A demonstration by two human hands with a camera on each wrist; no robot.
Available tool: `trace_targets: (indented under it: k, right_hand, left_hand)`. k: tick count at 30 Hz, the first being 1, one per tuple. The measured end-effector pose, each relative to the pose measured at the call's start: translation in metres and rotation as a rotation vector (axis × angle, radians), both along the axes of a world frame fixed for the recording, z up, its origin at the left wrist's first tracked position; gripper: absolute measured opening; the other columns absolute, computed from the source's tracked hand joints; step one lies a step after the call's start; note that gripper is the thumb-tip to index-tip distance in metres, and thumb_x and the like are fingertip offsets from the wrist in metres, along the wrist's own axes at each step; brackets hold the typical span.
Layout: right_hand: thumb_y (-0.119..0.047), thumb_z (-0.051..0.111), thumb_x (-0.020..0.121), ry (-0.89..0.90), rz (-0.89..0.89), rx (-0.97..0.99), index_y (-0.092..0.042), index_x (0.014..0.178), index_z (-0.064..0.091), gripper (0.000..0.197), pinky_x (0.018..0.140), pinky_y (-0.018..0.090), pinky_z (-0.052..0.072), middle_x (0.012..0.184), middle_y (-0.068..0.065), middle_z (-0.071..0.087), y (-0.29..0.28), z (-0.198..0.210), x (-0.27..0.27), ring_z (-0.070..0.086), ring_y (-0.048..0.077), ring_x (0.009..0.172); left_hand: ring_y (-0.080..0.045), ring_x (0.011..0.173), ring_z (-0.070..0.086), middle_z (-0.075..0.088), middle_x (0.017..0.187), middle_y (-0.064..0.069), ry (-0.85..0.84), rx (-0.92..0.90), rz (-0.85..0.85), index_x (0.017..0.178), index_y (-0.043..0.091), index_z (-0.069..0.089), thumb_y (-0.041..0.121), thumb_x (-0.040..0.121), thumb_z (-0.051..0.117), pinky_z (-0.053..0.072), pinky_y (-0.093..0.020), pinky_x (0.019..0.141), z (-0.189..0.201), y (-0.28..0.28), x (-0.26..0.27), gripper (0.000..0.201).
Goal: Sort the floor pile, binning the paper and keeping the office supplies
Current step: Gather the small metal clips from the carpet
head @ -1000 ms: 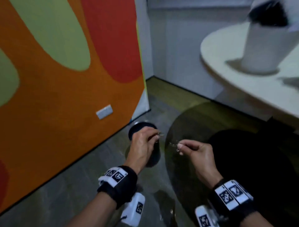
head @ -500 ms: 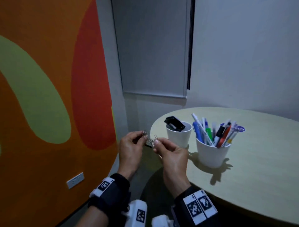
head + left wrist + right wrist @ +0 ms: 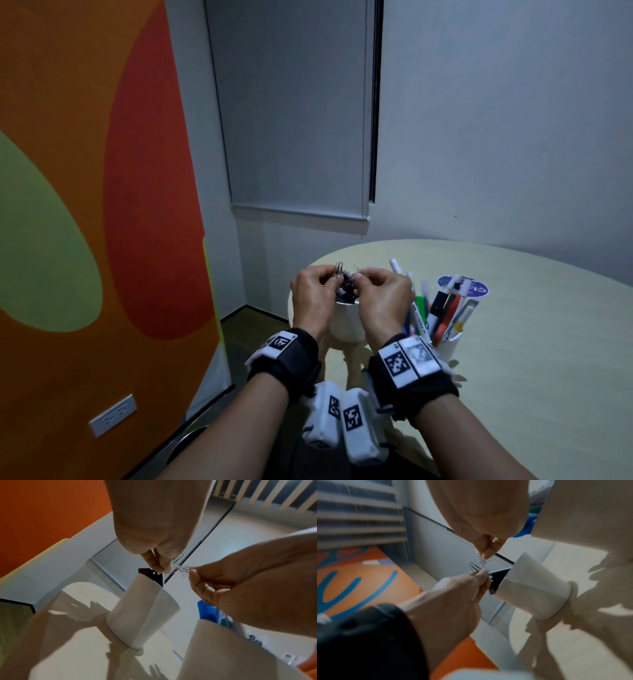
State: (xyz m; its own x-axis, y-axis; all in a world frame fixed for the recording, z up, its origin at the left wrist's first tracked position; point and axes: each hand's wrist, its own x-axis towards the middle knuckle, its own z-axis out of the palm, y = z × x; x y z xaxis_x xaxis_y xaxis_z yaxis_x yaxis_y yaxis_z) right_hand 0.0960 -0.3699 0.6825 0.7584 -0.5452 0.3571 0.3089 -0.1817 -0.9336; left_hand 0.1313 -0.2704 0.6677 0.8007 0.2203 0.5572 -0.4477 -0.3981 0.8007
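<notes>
A small tangle of silver paper clips [image 3: 184, 570] hangs between both hands, just above the rim of a white cup [image 3: 346, 323] on the pale round table [image 3: 548, 359]. My left hand [image 3: 337, 278] pinches clips on one side, my right hand [image 3: 358, 278] pinches them on the other. In the left wrist view my left hand [image 3: 161, 568] holds clips over the white cup [image 3: 142, 615], from which a black clip-like item [image 3: 152, 574] sticks out. The right wrist view shows my right hand [image 3: 485, 553] pinching the paper clips [image 3: 476, 566] opposite the left hand's fingers [image 3: 481, 574].
A second white cup [image 3: 448, 346] full of pens and markers stands right of my right wrist. A round blue-and-white disc [image 3: 478, 287] lies behind it. The orange wall with an outlet [image 3: 113, 414] is at left. A dark round rim [image 3: 190, 442] shows on the floor below.
My view rose from the floor and the black bin to the table. Both hands lifted the clips, came together, and now sit over the white cup.
</notes>
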Motion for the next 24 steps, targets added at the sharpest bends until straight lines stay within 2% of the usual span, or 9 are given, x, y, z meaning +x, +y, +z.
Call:
trace_targets:
  k: [2,5,8,10,12,15,17,20,24]
  right_hand:
    - [-0.003,0.068,0.078,0.036,-0.032,-0.178,-0.010,0.070,0.076,0.013,0.064,0.024,0.055,0.067,0.003,0.072,-0.004,-0.003,0.009,0.068,0.016,0.064]
    - [-0.007,0.062,0.074,0.117,-0.051,-0.420,-0.008,0.063,0.071,0.014,0.058,0.033,0.055,0.059,0.007,0.068,-0.006,-0.009,0.023,0.065,0.023,0.060]
    - [-0.006,0.061,0.075,0.200,-0.029,-0.573,-0.009,0.066,0.069,0.012,0.052,0.028,0.049,0.061,0.008,0.064,-0.001,-0.011,0.025,0.063,0.024,0.061]
    - [-0.001,0.060,0.076,0.175,-0.005,-0.588,-0.006,0.073,0.072,0.013,0.056,0.030,0.051,0.069,0.013,0.068,0.002,-0.011,0.024,0.066,0.028,0.068]
    - [0.000,0.059,0.078,0.130,0.015,-0.594,-0.003,0.083,0.075,0.017,0.066,0.036,0.057,0.080,0.016,0.072,0.005,-0.011,0.020,0.068,0.030,0.077]
    - [-0.004,0.060,0.083,0.055,0.027,-0.578,-0.004,0.087,0.076,0.016,0.068,0.028,0.051,0.084,0.014,0.073,0.011,-0.003,0.006,0.067,0.026,0.079]
    - [-0.004,0.060,0.085,-0.012,0.026,-0.549,-0.007,0.088,0.076,0.017,0.069,0.026,0.051,0.084,0.009,0.074,0.021,0.006,-0.009,0.067,0.021,0.078]
    - [-0.008,0.061,0.086,-0.042,0.141,-0.484,-0.010,0.096,0.076,0.019,0.081,0.029,0.057,0.090,0.003,0.075,0.051,0.008,-0.026,0.069,0.014,0.084]
    - [-0.014,0.068,0.079,0.052,0.363,-0.322,-0.017,0.082,0.077,0.010,0.074,0.029,0.059,0.074,-0.003,0.074,0.113,-0.029,-0.037,0.070,0.011,0.074]
  left_hand:
    - [-0.005,0.084,0.069,0.076,0.091,0.004,0.016,0.032,-0.029,0.094,0.013,0.078,0.010,0.082,0.073,0.055,-0.018,0.081,-0.002,-0.001,0.008,0.013]
    - [-0.007,0.079,0.069,0.074,0.084,0.003,0.018,0.179,-0.087,0.085,0.012,0.078,0.002,0.080,0.070,0.056,-0.017,0.075,-0.003,-0.003,0.012,0.013]
    - [-0.009,0.079,0.070,0.075,0.085,-0.001,0.041,0.326,-0.136,0.088,0.015,0.078,0.005,0.080,0.072,0.059,-0.027,0.077,-0.003,-0.002,0.014,0.014]
    - [-0.009,0.084,0.070,0.075,0.091,-0.001,0.058,0.369,-0.161,0.097,0.018,0.077,0.006,0.080,0.072,0.059,-0.027,0.082,-0.001,0.003,0.010,0.022]
    - [-0.006,0.085,0.069,0.076,0.092,0.002,0.037,0.383,-0.199,0.098,0.020,0.077,0.004,0.078,0.071,0.057,-0.023,0.082,0.003,0.010,0.005,0.026]
    - [0.000,0.083,0.067,0.075,0.092,0.006,-0.023,0.326,-0.182,0.097,0.016,0.077,0.004,0.080,0.072,0.053,-0.011,0.078,0.011,0.026,-0.009,0.022]
    - [0.000,0.083,0.068,0.075,0.093,0.007,-0.049,0.262,-0.125,0.098,0.017,0.077,0.011,0.082,0.073,0.056,-0.018,0.080,0.014,0.042,-0.017,0.017]
    - [-0.003,0.074,0.068,0.074,0.081,0.007,-0.025,0.240,-0.074,0.093,0.019,0.077,0.020,0.085,0.073,0.058,-0.024,0.069,0.009,0.077,-0.034,0.009]
    - [-0.009,0.068,0.067,0.072,0.072,0.004,0.084,0.300,0.001,0.090,0.019,0.077,0.021,0.088,0.066,0.057,-0.028,0.062,-0.025,0.141,-0.070,0.011]
